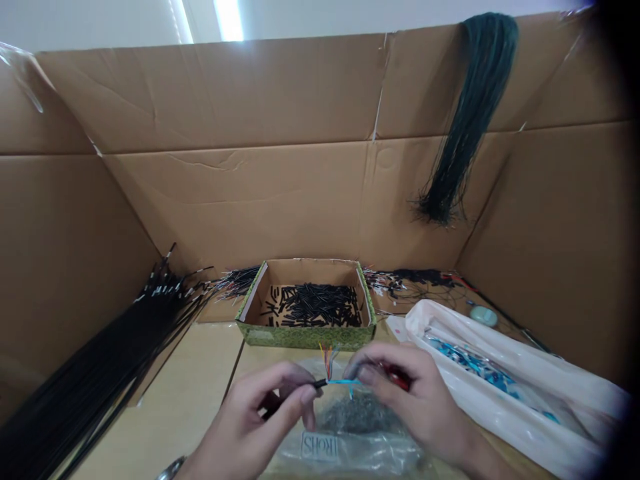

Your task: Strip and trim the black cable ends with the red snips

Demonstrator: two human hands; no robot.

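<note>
My left hand [273, 410] pinches a black cable [319, 384] between thumb and fingers, its end pointing right. Thin coloured wires [329, 360], among them yellow, red and grey ones, fan up from the cable end. A light blue wire [343, 382] runs from that end to my right hand [407, 383], whose thumb and fingertips are closed on it. Tucked in the right palm is a red object [399, 379], mostly hidden by the fingers. Below both hands lies a clear plastic bag [320, 445] with a dark grey mass in it.
A green-edged box [305, 338] of short black tubes stands behind the hands. Black cables [115, 340] lie at left. At right, a white padded tray [500, 407] holds blue pieces [470, 360]. Dark green strands [475, 113] hang over the cardboard wall [240, 180].
</note>
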